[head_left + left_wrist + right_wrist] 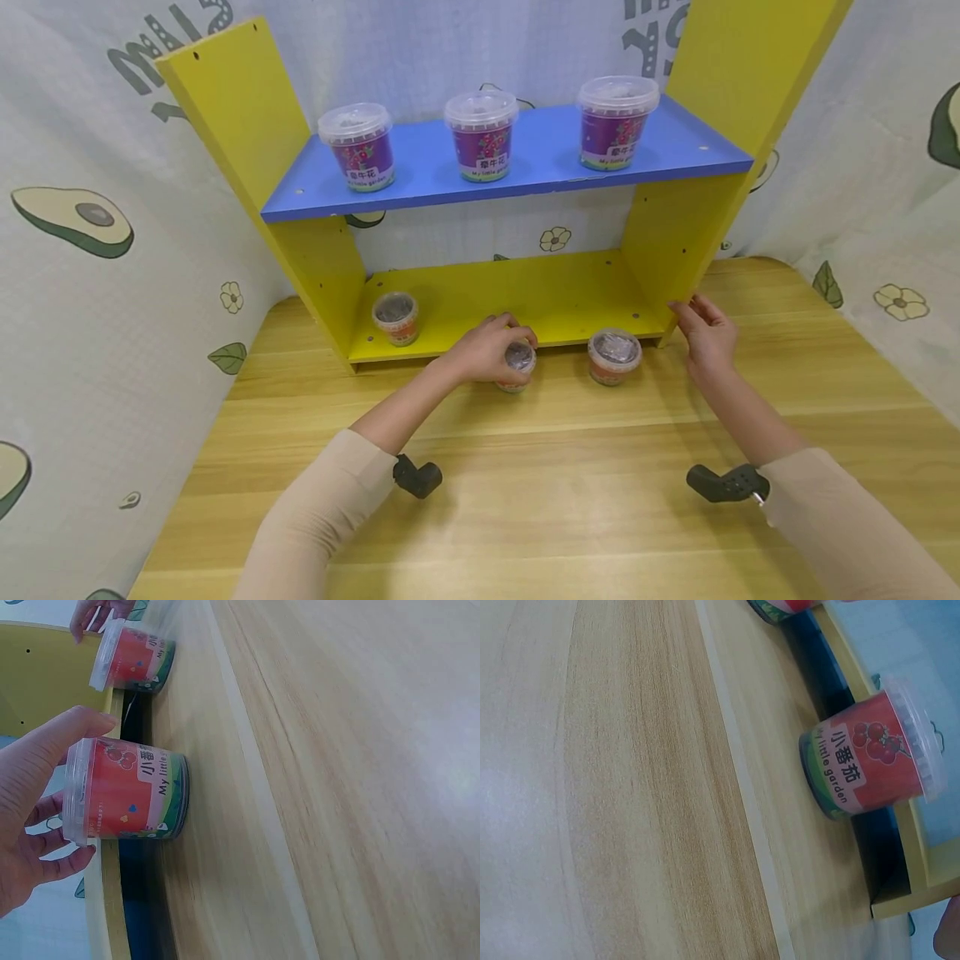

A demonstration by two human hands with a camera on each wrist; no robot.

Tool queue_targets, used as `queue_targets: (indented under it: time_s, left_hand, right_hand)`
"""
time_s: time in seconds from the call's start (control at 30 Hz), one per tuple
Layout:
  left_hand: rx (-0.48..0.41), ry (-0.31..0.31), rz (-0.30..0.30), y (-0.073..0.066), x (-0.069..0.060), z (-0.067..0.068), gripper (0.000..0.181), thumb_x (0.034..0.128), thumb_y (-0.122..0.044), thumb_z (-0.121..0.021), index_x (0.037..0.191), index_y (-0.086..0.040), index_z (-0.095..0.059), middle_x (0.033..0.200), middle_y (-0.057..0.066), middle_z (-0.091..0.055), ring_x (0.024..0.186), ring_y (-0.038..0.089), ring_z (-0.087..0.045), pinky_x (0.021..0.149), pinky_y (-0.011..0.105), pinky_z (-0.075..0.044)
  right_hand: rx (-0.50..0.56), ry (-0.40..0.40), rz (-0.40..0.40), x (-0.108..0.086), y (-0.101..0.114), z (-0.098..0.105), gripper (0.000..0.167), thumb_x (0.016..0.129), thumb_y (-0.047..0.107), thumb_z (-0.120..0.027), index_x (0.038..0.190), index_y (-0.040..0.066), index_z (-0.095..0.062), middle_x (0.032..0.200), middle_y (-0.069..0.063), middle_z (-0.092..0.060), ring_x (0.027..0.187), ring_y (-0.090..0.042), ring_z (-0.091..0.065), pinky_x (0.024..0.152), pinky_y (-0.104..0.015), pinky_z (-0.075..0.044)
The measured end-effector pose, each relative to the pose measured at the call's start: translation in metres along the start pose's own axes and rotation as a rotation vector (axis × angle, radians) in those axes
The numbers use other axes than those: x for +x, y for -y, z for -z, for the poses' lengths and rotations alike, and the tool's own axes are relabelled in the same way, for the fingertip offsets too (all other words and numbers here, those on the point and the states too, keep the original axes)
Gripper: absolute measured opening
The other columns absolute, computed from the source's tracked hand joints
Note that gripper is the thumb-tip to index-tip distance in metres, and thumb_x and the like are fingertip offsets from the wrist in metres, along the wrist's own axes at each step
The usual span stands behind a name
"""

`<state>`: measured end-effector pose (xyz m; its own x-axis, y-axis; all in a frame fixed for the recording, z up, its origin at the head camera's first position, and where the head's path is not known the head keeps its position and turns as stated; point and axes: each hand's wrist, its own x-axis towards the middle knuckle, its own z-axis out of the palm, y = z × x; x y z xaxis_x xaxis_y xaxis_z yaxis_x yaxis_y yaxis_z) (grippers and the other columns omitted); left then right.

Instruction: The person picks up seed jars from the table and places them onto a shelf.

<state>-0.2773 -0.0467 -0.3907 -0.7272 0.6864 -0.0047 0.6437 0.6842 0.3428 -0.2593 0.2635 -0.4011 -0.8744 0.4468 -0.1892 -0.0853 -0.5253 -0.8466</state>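
My left hand (491, 350) grips a small red plastic pot (131, 791) by its clear lid, thumb on one side and fingers on the other. Cherry tomatoes are printed on its label, and it is in front of the shelf's lower board. A matching red pot (613, 357) stands on the table to its right, by the shelf's front edge. My right hand (708, 337) holds the lower front edge of the yellow shelf's right side panel (678, 242). Only a bit of that hand shows in the right wrist view.
Another red pot (396, 318) stands at the left of the yellow lower board (555, 292). Three purple lidded pots, left (362, 154), middle (483, 142) and right (617, 125), stand on the blue upper board (420, 187). The wooden table (555, 492) spreads in front.
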Motion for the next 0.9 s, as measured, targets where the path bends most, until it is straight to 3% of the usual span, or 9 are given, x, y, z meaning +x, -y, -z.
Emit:
queue_targets:
  time_s: [0.23,0.5,0.73,0.9]
  left_hand:
    - [-0.019,-0.001,0.003,-0.002,-0.003,0.006,0.048,0.0738,-0.038,-0.074,0.117,-0.022,-0.059,0.122,0.006,-0.046,0.103,0.022,-0.048,0.077,0.035,-0.048]
    - [0.017,-0.017,-0.021,-0.01,-0.002,0.025,0.049,0.0716,-0.038,-0.076,0.115,-0.022,-0.06,0.121,0.006,-0.048,0.104,0.021,-0.047,0.078,0.032,-0.048]
    - [0.049,-0.014,-0.025,-0.012,-0.001,0.034,0.05,0.0715,-0.042,-0.075,0.115,-0.022,-0.06,0.12,0.004,-0.049,0.102,0.019,-0.048,0.078,0.03,-0.049]
    - [0.026,-0.01,-0.023,-0.011,-0.002,0.035,0.05,0.072,-0.041,-0.075,0.115,-0.022,-0.06,0.12,0.004,-0.048,0.103,0.019,-0.048,0.079,0.031,-0.048]
  right_hand:
    - [-0.016,0.013,-0.008,0.001,0.0,0.001,0.027,0.077,-0.005,-0.069,0.095,0.015,-0.069,0.1,0.002,-0.051,0.087,-0.004,-0.054,0.072,-0.012,-0.048]
    - [0.001,0.001,-0.008,-0.001,0.002,-0.001,0.025,0.077,-0.007,-0.067,0.084,0.017,-0.067,0.097,0.002,-0.052,0.084,-0.004,-0.054,0.069,-0.012,-0.049]
    - [-0.005,0.018,-0.008,-0.001,0.002,0.0,0.03,0.077,-0.006,-0.068,0.097,0.015,-0.07,0.095,0.003,-0.056,0.083,-0.003,-0.057,0.07,-0.012,-0.049]
    - [0.005,0.023,-0.011,-0.001,0.002,0.001,0.028,0.076,-0.007,-0.068,0.094,0.015,-0.07,0.095,0.003,-0.057,0.081,-0.003,-0.058,0.07,-0.013,-0.049]
